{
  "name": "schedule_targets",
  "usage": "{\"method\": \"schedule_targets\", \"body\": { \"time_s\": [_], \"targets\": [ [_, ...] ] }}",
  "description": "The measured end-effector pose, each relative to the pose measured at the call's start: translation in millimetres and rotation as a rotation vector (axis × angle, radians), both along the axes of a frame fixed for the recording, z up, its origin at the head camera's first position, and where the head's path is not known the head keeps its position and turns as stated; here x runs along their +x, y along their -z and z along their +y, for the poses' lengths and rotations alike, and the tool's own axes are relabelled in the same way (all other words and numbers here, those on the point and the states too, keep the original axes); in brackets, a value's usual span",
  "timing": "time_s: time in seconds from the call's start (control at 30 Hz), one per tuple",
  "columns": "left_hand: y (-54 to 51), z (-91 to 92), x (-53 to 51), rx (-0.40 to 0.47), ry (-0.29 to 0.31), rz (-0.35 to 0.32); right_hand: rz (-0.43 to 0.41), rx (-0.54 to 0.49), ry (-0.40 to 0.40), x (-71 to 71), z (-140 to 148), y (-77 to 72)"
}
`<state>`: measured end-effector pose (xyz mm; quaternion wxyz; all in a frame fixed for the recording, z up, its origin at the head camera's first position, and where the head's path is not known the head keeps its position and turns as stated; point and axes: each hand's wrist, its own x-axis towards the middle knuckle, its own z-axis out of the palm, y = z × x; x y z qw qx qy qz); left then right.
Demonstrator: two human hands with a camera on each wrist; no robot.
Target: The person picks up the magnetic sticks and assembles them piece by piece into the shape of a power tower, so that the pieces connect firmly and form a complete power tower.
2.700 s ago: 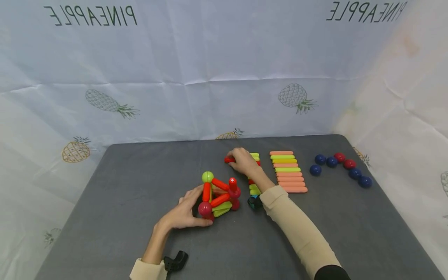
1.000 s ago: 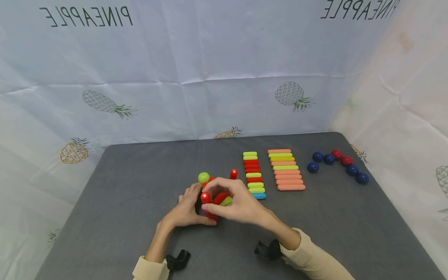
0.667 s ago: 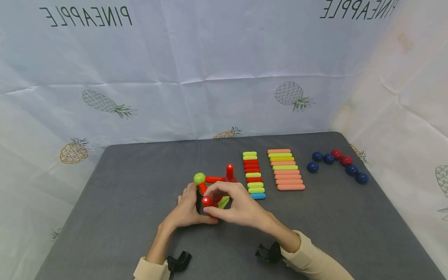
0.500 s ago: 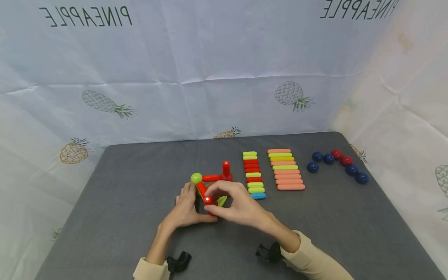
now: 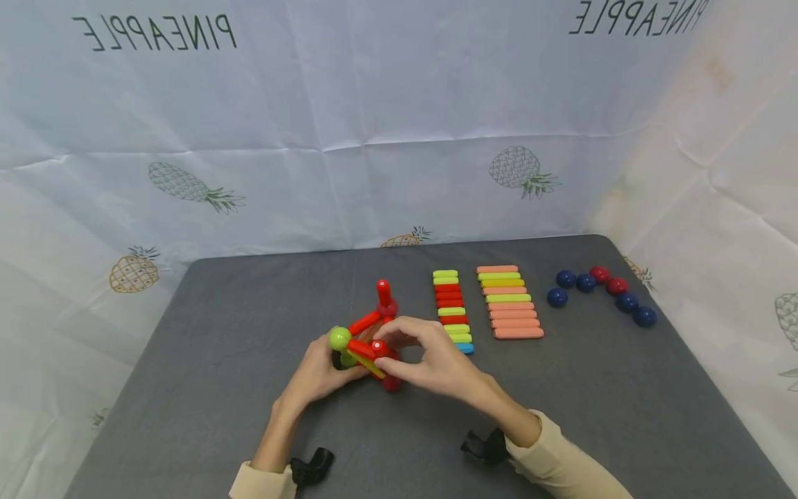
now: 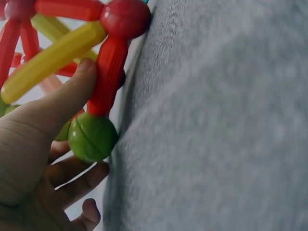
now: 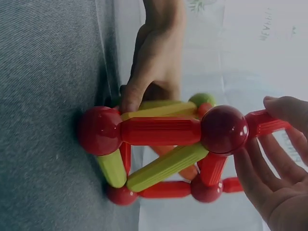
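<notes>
- Head view. A rod-and-ball frame (image 5: 364,323) is situated between the two hands over the grey tabletop (image 5: 249,326). The left hand (image 5: 314,374) grasps its left side, beside a green ball (image 5: 339,338); the right hand (image 5: 430,353) pinches a red rod (image 5: 377,346). A second red rod (image 5: 384,292) projects upward from the far corner. To the right, in order: a green, red and blue rod row (image 5: 450,303), an orange, green and yellow rod row (image 5: 510,306), and loose blue and red balls (image 5: 626,302).
- Left wrist view. The left thumb touches a yellow rod (image 6: 53,60) of the frame; the other fingers lie behind and below.
- Right wrist view. The pinched rod joins a red ball (image 7: 224,130); the left hand appears beyond the frame.
</notes>
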<state>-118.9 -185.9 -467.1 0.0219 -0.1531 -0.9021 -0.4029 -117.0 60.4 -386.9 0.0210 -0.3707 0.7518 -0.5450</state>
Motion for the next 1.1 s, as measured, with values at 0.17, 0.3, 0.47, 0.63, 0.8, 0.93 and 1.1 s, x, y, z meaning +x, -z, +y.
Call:
{"method": "schedule_targets", "body": {
  "time_s": [0.17, 0.3, 0.47, 0.63, 0.8, 0.93, 1.1],
  "targets": [
    [-0.7, -3.5, 0.4, 0.012, 0.046, -0.007, 0.011, -0.007, 0.017, 1.2, 7.6, 3.7],
    [-3.0, -3.5, 0.6, -0.006, 0.055, -0.023, -0.017, -0.028, 0.041, 2.2, 12.4, 5.4],
    [-3.7, -2.1, 0.6, -0.019, 0.054, -0.059, -0.052, -0.037, 0.067, 2.9, 16.4, 6.7],
    [-3.3, -1.5, 0.4, -0.020, 0.055, -0.078, -0.083, -0.039, 0.084, 2.3, 21.5, 9.2],
    [-2.8, -0.2, 1.0, -0.027, 0.046, -0.085, -0.052, -0.044, 0.071, -2.9, 39.8, 15.4],
    [-1.8, 1.7, 1.0, -0.034, 0.039, -0.084, 0.084, 0.017, 0.195, -14.0, 67.5, 26.5],
    [-2.5, 3.9, 0.8, -0.036, 0.031, -0.086, 0.206, 0.407, 0.307, -23.8, 92.2, 45.6]
  ]
}}
